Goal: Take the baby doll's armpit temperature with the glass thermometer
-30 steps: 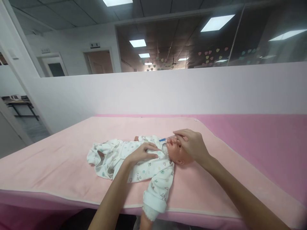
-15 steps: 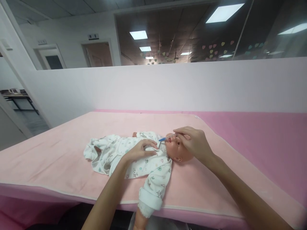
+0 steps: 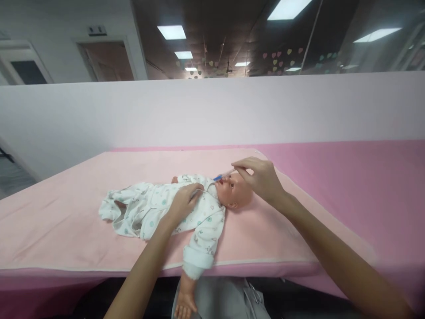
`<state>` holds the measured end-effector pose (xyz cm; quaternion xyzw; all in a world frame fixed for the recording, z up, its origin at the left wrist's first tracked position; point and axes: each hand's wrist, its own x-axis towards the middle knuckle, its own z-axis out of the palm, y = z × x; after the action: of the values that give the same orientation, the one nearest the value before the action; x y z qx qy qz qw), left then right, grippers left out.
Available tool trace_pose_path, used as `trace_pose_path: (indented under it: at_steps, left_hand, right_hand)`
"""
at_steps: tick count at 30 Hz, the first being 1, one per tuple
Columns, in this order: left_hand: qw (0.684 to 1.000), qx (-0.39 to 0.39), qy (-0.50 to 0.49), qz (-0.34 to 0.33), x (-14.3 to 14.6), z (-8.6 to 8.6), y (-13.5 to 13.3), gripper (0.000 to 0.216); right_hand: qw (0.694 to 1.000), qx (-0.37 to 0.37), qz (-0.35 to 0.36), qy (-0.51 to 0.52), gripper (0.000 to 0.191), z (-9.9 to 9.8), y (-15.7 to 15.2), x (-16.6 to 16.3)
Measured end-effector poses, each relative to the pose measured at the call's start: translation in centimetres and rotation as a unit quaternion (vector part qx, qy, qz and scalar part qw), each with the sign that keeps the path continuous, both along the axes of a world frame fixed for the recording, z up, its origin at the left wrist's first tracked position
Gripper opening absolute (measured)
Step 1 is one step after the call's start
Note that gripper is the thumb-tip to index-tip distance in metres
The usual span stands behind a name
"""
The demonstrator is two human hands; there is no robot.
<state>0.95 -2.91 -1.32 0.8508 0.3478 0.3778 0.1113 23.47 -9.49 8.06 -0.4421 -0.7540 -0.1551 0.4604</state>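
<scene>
A baby doll lies on its back, head to the right, dressed in white printed clothes. My right hand is above its face, thumb and fingers pinching a thin pale stick with a blue end. That blue end hovers by the doll's mouth and chin; whether it touches cannot be seen. On the doll's chest rests my left hand, its fingers drawn together at the front of the top near the neck. A pale edge of cloth shows at those fingertips.
A light pink sheet covers the table, over a darker pink cover. Behind it rises a white partition with glass above. The doll's near arm hangs over the front edge, by my grey clothing.
My left hand's fingers have closed from apart to together at the doll's top. The stick's blue end has moved up, away from the collar toward the mouth. The view has shifted right.
</scene>
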Motion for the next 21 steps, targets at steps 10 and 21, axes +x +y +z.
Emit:
trace_pose_path:
  at_steps: [10, 21]
  left_hand:
    - [0.999, 0.014, 0.021, 0.019, -0.1, -0.2, 0.3, 0.025]
    - [0.987, 0.078, 0.100, 0.099, 0.5, -1.0, -0.1, 0.022]
  right_hand:
    - [1.000, -0.023, -0.005, 0.000, 0.023, 2.7, 1.0, -0.1]
    - [1.000, -0.023, -0.015, 0.008, 0.022, 2.7, -0.2, 0.8]
